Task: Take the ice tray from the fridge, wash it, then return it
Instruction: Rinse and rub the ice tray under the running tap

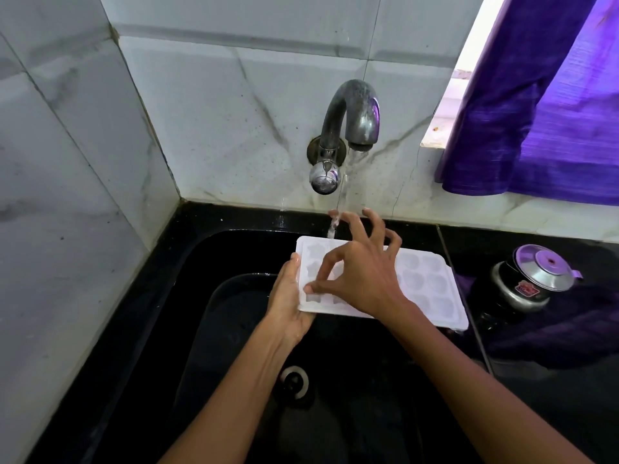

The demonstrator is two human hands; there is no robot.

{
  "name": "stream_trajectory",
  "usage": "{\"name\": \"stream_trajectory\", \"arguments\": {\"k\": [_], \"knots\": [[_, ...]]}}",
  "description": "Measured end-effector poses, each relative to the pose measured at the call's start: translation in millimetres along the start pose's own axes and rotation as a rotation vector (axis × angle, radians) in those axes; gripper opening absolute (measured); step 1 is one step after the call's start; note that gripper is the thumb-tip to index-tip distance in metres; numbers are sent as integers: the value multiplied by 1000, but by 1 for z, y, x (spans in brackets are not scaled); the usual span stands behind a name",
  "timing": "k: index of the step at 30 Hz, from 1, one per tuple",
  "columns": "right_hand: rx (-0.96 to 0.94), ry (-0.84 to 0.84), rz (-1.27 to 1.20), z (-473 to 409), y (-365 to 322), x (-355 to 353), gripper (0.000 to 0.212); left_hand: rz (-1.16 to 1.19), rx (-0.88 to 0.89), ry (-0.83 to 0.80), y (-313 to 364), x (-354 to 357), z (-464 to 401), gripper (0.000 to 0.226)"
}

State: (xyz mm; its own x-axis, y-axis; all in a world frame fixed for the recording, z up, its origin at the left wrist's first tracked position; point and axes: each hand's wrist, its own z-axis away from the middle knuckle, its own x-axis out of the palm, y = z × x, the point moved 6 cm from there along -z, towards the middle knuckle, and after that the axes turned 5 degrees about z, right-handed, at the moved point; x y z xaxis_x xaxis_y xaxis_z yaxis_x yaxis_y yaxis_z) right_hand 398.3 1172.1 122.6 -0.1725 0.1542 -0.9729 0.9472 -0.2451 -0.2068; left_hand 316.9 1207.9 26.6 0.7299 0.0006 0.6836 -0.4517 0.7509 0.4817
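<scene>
A white ice tray (425, 283) with shaped moulds lies flat over the black sink (207, 329), under the metal tap (351, 128). Water runs from the tap onto the tray's far left end. My left hand (288, 299) grips the tray's left short edge from below. My right hand (361, 272) rests on top of the tray, fingers spread, with thumb and forefinger pressing into a mould near the left end. The tray's middle is hidden under my right hand.
A steel-lidded black pot (532, 279) stands on the dark counter to the right of the sink. A purple curtain (542, 95) hangs at the upper right. Marble-tiled walls close the left and back. The drain (294, 380) sits low in the sink.
</scene>
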Motion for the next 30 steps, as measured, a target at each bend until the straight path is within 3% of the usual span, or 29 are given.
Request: {"name": "stream_trajectory", "arguments": {"k": [6,12,17,26,30], "knots": [[-122,-227,149,19,-10,19,39,-48,-31,71,3,0,1,46],[-85,-121,103,14,-11,13,34,-30,-6,62,3,-3,-5,44],[-110,-213,136,15,-12,18,34,-16,-19,62,5,-1,-3,46],[-153,-210,78,18,-16,19,34,51,-17,48,10,-6,6,41],[-139,-75,-24,19,-18,14,29,56,-1,36,9,-6,9,38]]}}
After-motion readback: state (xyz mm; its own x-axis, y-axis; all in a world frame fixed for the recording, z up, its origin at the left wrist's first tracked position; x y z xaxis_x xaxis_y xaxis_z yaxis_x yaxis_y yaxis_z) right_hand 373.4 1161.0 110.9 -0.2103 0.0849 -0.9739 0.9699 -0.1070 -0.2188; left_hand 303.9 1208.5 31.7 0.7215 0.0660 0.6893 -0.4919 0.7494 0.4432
